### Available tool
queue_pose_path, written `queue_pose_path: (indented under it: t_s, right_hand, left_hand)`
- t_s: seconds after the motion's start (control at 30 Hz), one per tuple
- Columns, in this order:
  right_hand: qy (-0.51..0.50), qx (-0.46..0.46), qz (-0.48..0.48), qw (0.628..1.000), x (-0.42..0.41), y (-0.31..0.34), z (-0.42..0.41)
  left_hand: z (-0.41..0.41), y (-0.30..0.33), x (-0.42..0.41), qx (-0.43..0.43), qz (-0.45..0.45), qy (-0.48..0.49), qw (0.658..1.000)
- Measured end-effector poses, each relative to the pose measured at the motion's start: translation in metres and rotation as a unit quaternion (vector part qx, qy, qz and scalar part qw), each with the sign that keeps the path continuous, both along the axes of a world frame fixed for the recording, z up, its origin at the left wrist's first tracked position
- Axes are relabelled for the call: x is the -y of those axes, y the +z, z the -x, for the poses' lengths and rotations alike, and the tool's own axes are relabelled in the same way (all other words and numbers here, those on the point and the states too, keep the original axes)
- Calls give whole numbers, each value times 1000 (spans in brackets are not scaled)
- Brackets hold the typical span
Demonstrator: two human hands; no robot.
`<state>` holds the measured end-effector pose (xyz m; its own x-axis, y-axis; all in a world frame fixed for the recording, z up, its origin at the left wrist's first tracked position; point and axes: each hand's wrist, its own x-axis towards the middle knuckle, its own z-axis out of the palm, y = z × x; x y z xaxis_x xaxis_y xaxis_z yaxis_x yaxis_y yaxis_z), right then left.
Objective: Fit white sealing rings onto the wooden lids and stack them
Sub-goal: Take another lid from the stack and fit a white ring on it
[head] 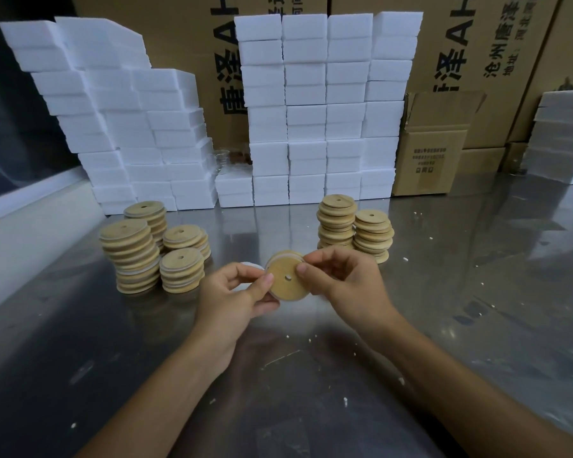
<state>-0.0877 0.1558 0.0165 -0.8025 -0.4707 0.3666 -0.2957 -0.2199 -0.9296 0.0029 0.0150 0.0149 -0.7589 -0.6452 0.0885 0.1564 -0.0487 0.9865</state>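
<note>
Hands were up over the middle of the steel counter (477, 292), both working on one wooden lid (288, 280). That lid was tilted up on edge with its flat face and little centre hole toward me, held in the air rather than resting on anything. The left hand (235, 292) pinched its left rim between thumb and fingers, and the right hand (341, 276) had its grip curled round the right rim, thumb pressed on the face beside the hole. A white sealing ring (286, 256) showed as a pale band round the back edge of the lid; I couldn't really tell if it was fully seated. Something white (250, 266) poked out behind the left fingers too, maybe spare rings, hard to say.

Off to the left stood four stacks of lids (129, 256), white bands visible between some of the discs. Two more stacks (338, 223) sat just behind the right hand, touching each other. Behind all that, white foam blocks (325, 110) were piled against big printed cardboard cartons (477, 61), with a small open box (430, 153) at the right. White crumbs (310, 340) were scattered over the counter.
</note>
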Motion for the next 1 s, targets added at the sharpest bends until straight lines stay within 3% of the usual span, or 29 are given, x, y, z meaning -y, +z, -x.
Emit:
queue_pose_path:
  t_s: [0.23,0.6,0.77,1.0]
  right_hand:
    - [25,40,-22,999,2,-3,-3]
    - [-26,68,27,997,-1,-1,1]
    - [-13,83,24,996,0,1,-3]
    - [-3,76,8,997,2,0,-7]
  left_hand:
    - [0,4,3,-10,-117,-24,993]
    - [-3,7,5,38,-74,-84,993]
    - [1,6,1,-18,-144,-71,987]
    - [1,9,4,-25,-190,-61,980]
